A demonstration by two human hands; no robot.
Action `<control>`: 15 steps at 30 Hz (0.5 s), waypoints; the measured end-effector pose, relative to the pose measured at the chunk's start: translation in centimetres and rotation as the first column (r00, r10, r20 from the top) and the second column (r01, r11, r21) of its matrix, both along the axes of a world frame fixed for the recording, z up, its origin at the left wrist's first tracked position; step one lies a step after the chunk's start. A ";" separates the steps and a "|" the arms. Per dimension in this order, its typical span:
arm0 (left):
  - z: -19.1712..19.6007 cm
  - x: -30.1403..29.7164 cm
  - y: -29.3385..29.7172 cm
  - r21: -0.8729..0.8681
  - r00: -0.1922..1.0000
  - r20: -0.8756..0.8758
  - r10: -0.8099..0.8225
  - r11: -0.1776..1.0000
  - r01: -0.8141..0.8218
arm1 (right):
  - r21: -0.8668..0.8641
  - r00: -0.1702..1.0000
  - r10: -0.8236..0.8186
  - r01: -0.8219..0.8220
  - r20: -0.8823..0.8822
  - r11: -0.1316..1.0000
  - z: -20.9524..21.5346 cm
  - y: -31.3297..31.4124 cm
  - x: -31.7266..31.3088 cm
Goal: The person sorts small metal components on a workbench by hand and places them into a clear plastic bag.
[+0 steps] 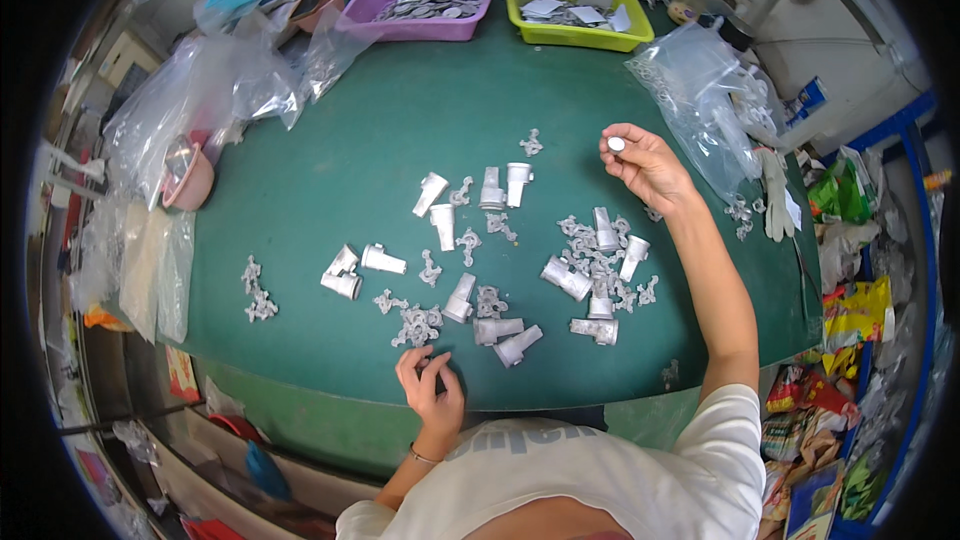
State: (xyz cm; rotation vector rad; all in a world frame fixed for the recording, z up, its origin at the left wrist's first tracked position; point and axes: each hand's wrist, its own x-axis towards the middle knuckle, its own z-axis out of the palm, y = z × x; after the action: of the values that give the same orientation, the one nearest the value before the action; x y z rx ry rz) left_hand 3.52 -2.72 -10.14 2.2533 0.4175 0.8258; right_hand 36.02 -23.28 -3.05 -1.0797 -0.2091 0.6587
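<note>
White disc (616, 144) — pinched in right fingers (624, 129), at their tips; left fingers (408, 370) — loosely parted.

Worktop (370, 130): green, smooth, mostly matt, faint sheen. Tubular pieces (492, 188) mid-frame: bare silvery metal, fairly smooth, soft shine. Small knobbly pieces (420, 325), center: grey metal look, dull, rough. White disc (616, 144), upper right of center: smooth face, material unclear. Purple tray (420, 32) and yellow-green tray (580, 37), top: smooth plastic, slight gloss. Clear bags upper left (200, 85) and upper right (690, 80): thin plastic, glossy, crinkled. Shirt (590, 475), bottom: matt cloth. Glove (775, 195), right: fabric, matt.
</note>
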 end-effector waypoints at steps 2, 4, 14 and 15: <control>-0.3 -0.3 0.0 0.039 1.000 0.014 0.016 0.999 -0.016 | -0.134 0.997 -0.005 0.014 0.074 0.991 -0.2 -1.2 -0.3; -0.6 -0.3 0.0 0.056 1.000 0.024 0.011 0.998 -0.013 | -0.278 0.987 -0.058 0.099 0.150 0.956 -0.7 -3.8 0.1; -0.4 -0.3 -0.7 0.021 1.000 -0.019 -0.024 0.999 0.025 | -0.493 0.512 -0.462 0.853 0.725 0.172 -4.2 -26.8 7.3; -0.3 -0.4 -0.6 0.034 1.000 -0.025 -0.018 0.999 0.019 | -0.490 0.502 -0.456 0.858 0.735 0.154 -4.1 -26.9 8.3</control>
State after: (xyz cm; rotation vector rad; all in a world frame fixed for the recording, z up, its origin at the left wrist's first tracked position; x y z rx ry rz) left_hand 3.16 -3.31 -10.44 2.2977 0.3960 0.8024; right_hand 44.36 -50.14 -7.19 -2.0938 0.3143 -0.4898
